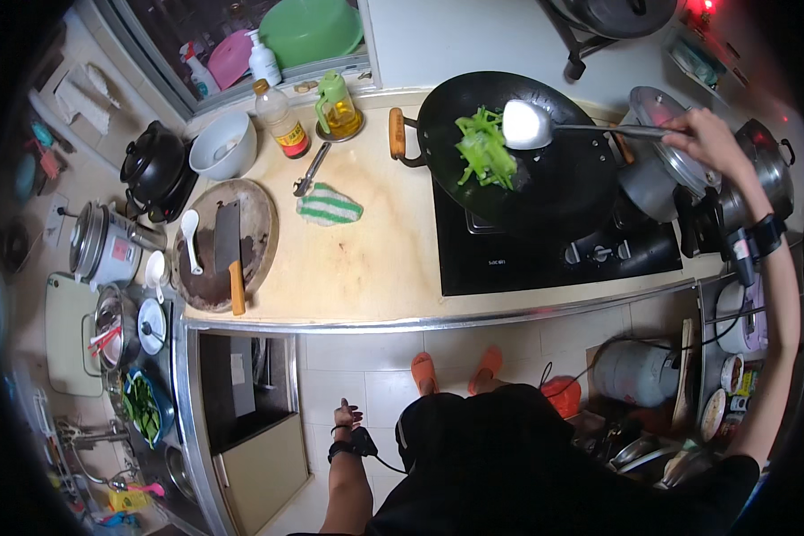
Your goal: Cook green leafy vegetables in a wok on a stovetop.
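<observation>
My right hand [702,142] grips the handle of a metal wok spatula [528,125]. The spatula's broad blade is over the black wok [563,187], against a heap of chopped green vegetables [486,149]. The wok sits on a black gas hob [509,264] and has a wooden side handle [396,134] at its left. My left hand [347,414] hangs low beside my body, below the counter edge. Its fingers are loosely apart and hold nothing.
A cleaver [228,234] and a white spoon [191,241] lie on a round chopping board [261,214]. Near the wall stand an oil jug [340,114], a sauce bottle [283,124] and a bowl [222,144]. Lidded pots [650,187] crowd the wok's right. A striped cloth [329,204] lies mid-counter.
</observation>
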The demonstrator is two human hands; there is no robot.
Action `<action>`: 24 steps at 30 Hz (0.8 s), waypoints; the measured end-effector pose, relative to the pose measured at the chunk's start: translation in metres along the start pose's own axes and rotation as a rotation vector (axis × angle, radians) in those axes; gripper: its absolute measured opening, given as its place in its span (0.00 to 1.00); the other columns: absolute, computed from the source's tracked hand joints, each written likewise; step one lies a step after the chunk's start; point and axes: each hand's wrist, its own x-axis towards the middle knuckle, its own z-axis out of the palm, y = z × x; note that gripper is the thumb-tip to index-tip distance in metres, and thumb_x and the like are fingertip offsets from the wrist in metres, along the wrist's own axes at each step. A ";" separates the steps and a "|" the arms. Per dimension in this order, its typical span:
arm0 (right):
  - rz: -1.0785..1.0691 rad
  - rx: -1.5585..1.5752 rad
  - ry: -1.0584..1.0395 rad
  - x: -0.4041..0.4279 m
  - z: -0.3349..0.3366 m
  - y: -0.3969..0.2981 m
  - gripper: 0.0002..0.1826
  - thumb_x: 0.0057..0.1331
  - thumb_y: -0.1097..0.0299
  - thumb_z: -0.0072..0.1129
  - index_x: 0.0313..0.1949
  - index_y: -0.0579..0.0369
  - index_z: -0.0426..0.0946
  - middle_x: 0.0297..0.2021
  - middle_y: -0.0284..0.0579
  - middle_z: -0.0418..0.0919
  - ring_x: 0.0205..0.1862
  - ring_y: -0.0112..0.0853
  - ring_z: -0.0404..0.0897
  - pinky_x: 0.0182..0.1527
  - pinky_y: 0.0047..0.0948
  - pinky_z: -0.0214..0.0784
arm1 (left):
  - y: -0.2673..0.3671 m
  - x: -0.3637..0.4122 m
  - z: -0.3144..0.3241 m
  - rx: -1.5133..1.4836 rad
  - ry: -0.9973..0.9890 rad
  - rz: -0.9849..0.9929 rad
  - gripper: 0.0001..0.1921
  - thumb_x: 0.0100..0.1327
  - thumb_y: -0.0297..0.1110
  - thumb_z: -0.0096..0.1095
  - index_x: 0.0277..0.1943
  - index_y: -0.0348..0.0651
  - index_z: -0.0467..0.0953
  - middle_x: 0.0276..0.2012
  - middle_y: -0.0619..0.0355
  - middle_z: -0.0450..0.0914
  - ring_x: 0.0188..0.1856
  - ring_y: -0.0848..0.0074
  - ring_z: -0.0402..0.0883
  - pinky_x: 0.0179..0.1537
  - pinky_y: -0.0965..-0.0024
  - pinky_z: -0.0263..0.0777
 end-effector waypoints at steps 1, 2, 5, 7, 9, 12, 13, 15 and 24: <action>0.033 0.001 -0.035 0.004 -0.010 0.009 0.13 0.49 0.61 0.57 0.34 0.51 0.76 0.31 0.48 0.74 0.36 0.40 0.72 0.38 0.33 0.64 | 0.000 -0.001 0.005 -0.026 0.000 0.003 0.31 0.57 0.59 0.32 0.37 0.36 0.72 0.23 0.51 0.76 0.21 0.69 0.74 0.23 0.65 0.66; 0.031 -0.015 -0.012 0.010 -0.006 0.024 0.13 0.48 0.61 0.58 0.34 0.51 0.76 0.29 0.49 0.74 0.35 0.40 0.73 0.37 0.33 0.64 | -0.004 -0.005 0.007 -0.044 0.009 0.003 0.31 0.57 0.59 0.32 0.37 0.36 0.72 0.23 0.51 0.76 0.21 0.69 0.74 0.23 0.65 0.66; 0.041 -0.133 -0.041 0.016 -0.018 0.072 0.13 0.46 0.62 0.59 0.32 0.51 0.77 0.27 0.47 0.75 0.33 0.39 0.74 0.36 0.33 0.65 | 0.002 0.000 0.040 -0.039 0.002 0.056 0.25 0.57 0.54 0.39 0.35 0.37 0.72 0.22 0.52 0.76 0.20 0.71 0.74 0.21 0.67 0.66; -0.014 -0.160 -0.096 0.046 -0.001 0.082 0.12 0.45 0.63 0.60 0.31 0.51 0.77 0.27 0.46 0.76 0.31 0.39 0.74 0.34 0.33 0.65 | -0.008 -0.017 0.046 -0.042 0.090 0.067 0.19 0.55 0.48 0.45 0.33 0.37 0.72 0.20 0.54 0.76 0.19 0.72 0.74 0.19 0.69 0.66; -0.062 -0.220 -0.143 0.062 0.014 0.086 0.13 0.45 0.62 0.59 0.32 0.50 0.77 0.27 0.44 0.76 0.31 0.37 0.75 0.34 0.32 0.66 | -0.010 -0.035 0.058 -0.098 0.076 0.061 0.15 0.53 0.42 0.49 0.30 0.37 0.72 0.19 0.54 0.76 0.18 0.73 0.74 0.18 0.70 0.65; -0.126 0.035 -0.162 0.097 0.068 0.067 0.14 0.48 0.59 0.56 0.34 0.47 0.77 0.29 0.43 0.76 0.33 0.38 0.74 0.36 0.31 0.66 | -0.051 -0.039 0.069 -0.150 0.085 -0.029 0.13 0.52 0.40 0.50 0.29 0.36 0.72 0.20 0.53 0.76 0.18 0.73 0.74 0.17 0.69 0.66; -0.158 0.133 -0.140 0.101 0.079 0.061 0.14 0.49 0.58 0.54 0.35 0.45 0.76 0.30 0.44 0.76 0.35 0.39 0.74 0.38 0.31 0.65 | -0.048 -0.057 0.074 -0.105 0.131 -0.058 0.13 0.51 0.39 0.50 0.29 0.36 0.72 0.20 0.53 0.76 0.19 0.73 0.75 0.17 0.69 0.66; -0.221 0.164 -0.027 0.097 0.078 0.051 0.13 0.50 0.58 0.54 0.35 0.45 0.76 0.30 0.44 0.76 0.34 0.38 0.74 0.37 0.31 0.65 | -0.072 -0.045 0.086 -0.118 0.113 -0.004 0.13 0.51 0.38 0.50 0.29 0.35 0.72 0.22 0.53 0.77 0.19 0.71 0.75 0.17 0.69 0.68; -0.304 -0.007 0.078 0.064 0.006 0.066 0.11 0.45 0.63 0.60 0.26 0.55 0.76 0.27 0.47 0.75 0.33 0.36 0.73 0.36 0.31 0.64 | -0.072 -0.085 0.132 -0.159 0.304 0.016 0.09 0.47 0.33 0.55 0.26 0.34 0.73 0.16 0.57 0.73 0.14 0.78 0.69 0.13 0.76 0.63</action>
